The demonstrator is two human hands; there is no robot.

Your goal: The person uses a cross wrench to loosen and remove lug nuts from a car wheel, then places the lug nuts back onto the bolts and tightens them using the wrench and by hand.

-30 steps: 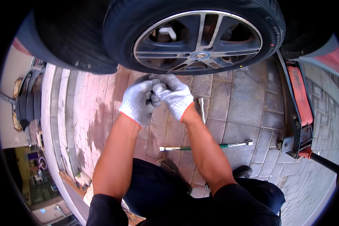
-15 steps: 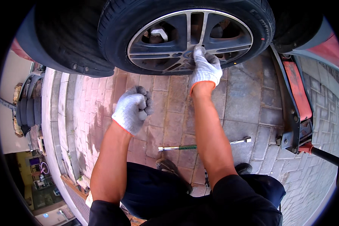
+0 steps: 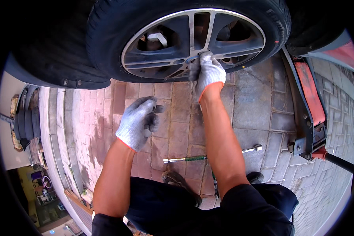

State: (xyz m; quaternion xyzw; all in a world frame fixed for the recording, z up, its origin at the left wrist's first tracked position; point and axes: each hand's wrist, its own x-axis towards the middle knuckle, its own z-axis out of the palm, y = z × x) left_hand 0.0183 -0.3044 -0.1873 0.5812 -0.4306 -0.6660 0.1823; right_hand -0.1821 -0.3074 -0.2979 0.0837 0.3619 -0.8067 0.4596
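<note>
Grey-gloved, my right hand pinched at the wheel hub, seemingly fitting a nut. My left hand was curled round something small; the wrench lay unused on the paving, so tightening looked undone.

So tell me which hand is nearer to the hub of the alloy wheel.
Right. The right hand is up at the wheel hub, fingers on it. The left hand is apart from it, lower and to the left, closed loosely over the paving.

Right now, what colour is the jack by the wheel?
The floor jack is red-orange with a dark frame, seen best in the head view, beside the silver alloy wheel.
</note>
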